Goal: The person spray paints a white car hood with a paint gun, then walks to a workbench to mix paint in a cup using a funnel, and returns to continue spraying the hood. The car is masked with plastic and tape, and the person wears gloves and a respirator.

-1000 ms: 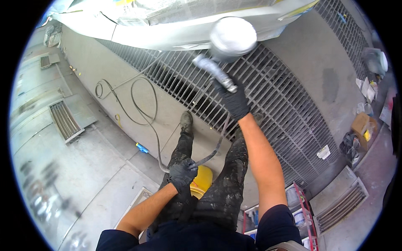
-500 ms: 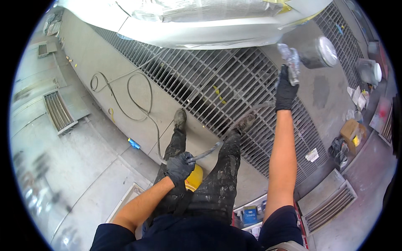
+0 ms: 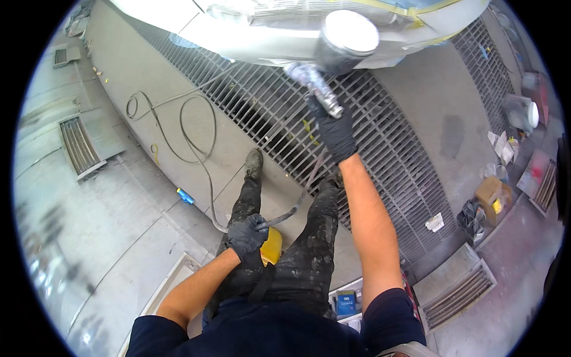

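Observation:
My right hand [image 3: 335,132], in a black glove, is closed around the handle of a spray gun [image 3: 315,85]. A dark cup with a white lid [image 3: 352,31] sits on the gun, just in front of a white car body panel [image 3: 256,50]. From the gun a grey air hose [image 3: 300,199] runs down to my gloved left hand [image 3: 247,234], which is closed on it near my thigh. Beyond that hand the hose drops to the floor. Plastic and paper masking [image 3: 297,18] covers part of the panel.
Under my boots and the panel lies a metal floor grating [image 3: 380,137]. Loops of hose [image 3: 199,128] lie on the floor at left. A blue-and-yellow object [image 3: 185,196], a cardboard box [image 3: 492,193], a black bag [image 3: 471,219] and a clear container [image 3: 521,113] rest around the sides.
My right hand has swung left with the spray gun, and the cup now overlaps the panel. My left hand still grips the hose, nearly in place.

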A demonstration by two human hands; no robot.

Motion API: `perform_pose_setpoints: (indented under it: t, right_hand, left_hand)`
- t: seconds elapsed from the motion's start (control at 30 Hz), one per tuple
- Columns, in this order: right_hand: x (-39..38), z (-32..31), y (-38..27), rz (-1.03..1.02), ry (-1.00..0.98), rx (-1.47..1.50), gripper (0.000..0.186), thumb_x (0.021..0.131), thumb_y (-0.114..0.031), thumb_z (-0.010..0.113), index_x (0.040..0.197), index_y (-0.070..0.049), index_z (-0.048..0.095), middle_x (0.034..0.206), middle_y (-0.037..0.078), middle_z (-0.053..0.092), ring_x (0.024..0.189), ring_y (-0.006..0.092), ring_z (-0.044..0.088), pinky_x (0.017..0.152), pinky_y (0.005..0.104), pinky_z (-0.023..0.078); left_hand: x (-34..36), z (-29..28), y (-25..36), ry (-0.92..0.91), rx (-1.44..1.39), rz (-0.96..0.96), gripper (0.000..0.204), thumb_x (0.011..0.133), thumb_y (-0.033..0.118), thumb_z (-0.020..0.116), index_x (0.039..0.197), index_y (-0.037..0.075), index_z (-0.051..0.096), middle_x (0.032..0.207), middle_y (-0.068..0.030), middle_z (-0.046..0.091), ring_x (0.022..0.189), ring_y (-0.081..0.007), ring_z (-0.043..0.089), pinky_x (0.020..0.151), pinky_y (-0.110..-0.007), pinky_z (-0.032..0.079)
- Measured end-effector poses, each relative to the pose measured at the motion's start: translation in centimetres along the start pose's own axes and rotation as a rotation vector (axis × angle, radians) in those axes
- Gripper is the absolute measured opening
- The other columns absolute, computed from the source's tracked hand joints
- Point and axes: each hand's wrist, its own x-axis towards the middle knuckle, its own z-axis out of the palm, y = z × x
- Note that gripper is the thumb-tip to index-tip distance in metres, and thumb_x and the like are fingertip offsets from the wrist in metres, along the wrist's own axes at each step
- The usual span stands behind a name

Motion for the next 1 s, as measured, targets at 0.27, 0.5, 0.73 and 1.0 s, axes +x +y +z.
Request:
perform_pose_setpoints:
  t: [0.27, 0.5, 0.73, 1.0]
  right_hand:
    - [6.0, -18.2, -1.8, -0.188, 0.351, -0.489, 0.033, 0.086, -0.028, 0.068, 0.106, -0.001, 0.064, 0.088, 0.007, 0.066, 0.080, 0.0142, 0.060, 0.072, 0.0313, 0.048]
    - [7.2, -22.3, -6.1, -0.104, 0.648, -0.384, 0.030, 0.087, -0.028, 0.068, 0.097, 0.000, 0.066, 0.074, 0.002, 0.060, 0.064, 0.0125, 0.052, 0.060, 0.0285, 0.043]
    - [4.7, -12.3, -7.5, -0.181, 0.246, -0.444, 0.034, 0.085, -0.031, 0.069, 0.099, 0.000, 0.065, 0.082, 0.004, 0.063, 0.073, 0.0109, 0.054, 0.068, 0.0262, 0.045]
    - [1.9, -6.4, -7.9, -0.070, -0.119, -0.204, 0.026, 0.086, -0.021, 0.068, 0.105, -0.003, 0.064, 0.090, 0.005, 0.067, 0.081, 0.0111, 0.059, 0.074, 0.0270, 0.048]
  left_hand:
    - [-0.1, 2.0, 1.4, -0.039, -0.105, 0.110, 0.011, 0.074, 0.025, 0.065, 0.081, 0.016, 0.063, 0.070, -0.0084, 0.064, 0.064, -0.0304, 0.063, 0.059, -0.039, 0.049]
    - [0.2, 0.9, 2.4, -0.003, -0.189, 0.124, 0.013, 0.069, 0.019, 0.068, 0.081, 0.016, 0.064, 0.066, -0.0069, 0.062, 0.060, -0.0232, 0.061, 0.058, -0.036, 0.048]
    - [-0.6, -0.9, 1.2, -0.060, -0.076, 0.142, 0.012, 0.069, 0.019, 0.069, 0.079, 0.016, 0.063, 0.069, -0.0080, 0.063, 0.062, -0.0260, 0.061, 0.059, -0.037, 0.048]
    - [-0.7, -1.2, 1.1, -0.146, -0.035, 0.191, 0.010, 0.070, 0.020, 0.067, 0.076, 0.015, 0.062, 0.068, -0.0092, 0.062, 0.063, -0.0273, 0.061, 0.057, -0.039, 0.047]
